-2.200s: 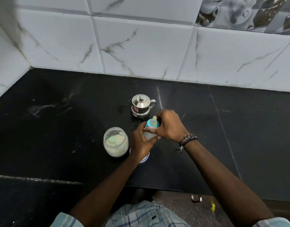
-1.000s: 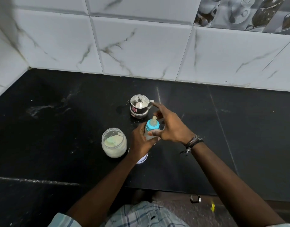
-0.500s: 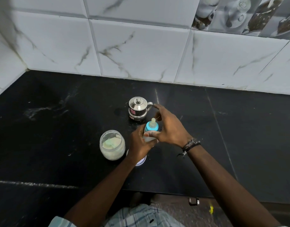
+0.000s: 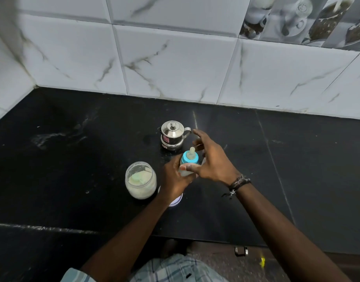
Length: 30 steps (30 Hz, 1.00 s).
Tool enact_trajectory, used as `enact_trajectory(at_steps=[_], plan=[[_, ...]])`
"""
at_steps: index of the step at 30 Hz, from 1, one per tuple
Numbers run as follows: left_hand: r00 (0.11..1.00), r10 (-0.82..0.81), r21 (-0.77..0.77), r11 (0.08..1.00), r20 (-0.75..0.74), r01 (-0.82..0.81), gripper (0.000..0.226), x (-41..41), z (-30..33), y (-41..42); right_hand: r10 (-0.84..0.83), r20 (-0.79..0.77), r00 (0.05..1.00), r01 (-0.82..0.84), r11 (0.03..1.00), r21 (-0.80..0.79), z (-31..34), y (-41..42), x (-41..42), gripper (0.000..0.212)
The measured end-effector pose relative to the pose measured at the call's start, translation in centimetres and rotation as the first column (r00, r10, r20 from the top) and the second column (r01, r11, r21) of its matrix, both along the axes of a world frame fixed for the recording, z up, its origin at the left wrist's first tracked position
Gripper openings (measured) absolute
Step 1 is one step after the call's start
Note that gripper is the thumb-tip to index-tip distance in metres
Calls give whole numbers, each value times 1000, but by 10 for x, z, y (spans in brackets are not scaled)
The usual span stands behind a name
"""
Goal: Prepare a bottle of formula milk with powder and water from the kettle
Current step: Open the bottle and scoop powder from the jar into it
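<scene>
Black stone counter (image 4: pixel 297 169) under marbled white wall tiles (image 4: pixel 175 64), lit dimly. Left hand (image 4: pixel 175 180) wrapped round the body of the baby bottle (image 4: pixel 188 165), clamped on it and keeping it upright; blue collar and teat on top, clear of both hands. Right hand (image 4: pixel 213 161) spread, fingers straight and fanned past the collar, thumb resting just under the blue ring, closed on nothing. Just beyond the grip, near the right fingertips: small steel kettle (image 4: pixel 173 137), lid on, handle turned toward that hand. Just left of the grip: open powder jar (image 4: pixel 140 180), pale powder inside. Under the left wrist: white round lid (image 4: pixel 175 201), mostly hidden. Contents of the bottle hard to read; pale and cloudy at best. Likely step: collar being screwed on or re-gripped for another turn. Risks from here: collar left loose or cross-threaded, then leaking once shaken; fanned right fingers knocking the kettle close behind; left elbow or wrist brushing the uncovered jar and tipping powder onto the counter; bottle slipping if the left hold slackens during the twist.
</scene>
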<state>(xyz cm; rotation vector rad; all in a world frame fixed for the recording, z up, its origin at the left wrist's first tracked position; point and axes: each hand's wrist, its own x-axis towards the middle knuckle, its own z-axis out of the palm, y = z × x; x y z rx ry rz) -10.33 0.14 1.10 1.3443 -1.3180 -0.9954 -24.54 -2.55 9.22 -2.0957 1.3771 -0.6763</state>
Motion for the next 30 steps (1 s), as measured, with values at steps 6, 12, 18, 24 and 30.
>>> enact_trajectory(at_steps=[6,12,18,24,30], plan=[[999,0,-6,1000,-54,-1,56,-4,1,2,-100,-126,987,88,992,-92,-4,0,4,100],[999,4,33,999,-34,-3,58,-2,-2,1,93,72,993,-99,991,85,-1,0,-4,98],[999,-11,-11,1000,-30,10,52,-4,-6,0,-108,-214,971,92,992,-81,-5,3,4,112],[999,-4,9,1000,-34,5,60,-4,-8,0,-4,36,999,6,999,-42,-1,2,-1,96],[999,45,18,999,-30,-44,57,-5,-9,0,-144,441,886,100,988,120,7,-7,-14,81]])
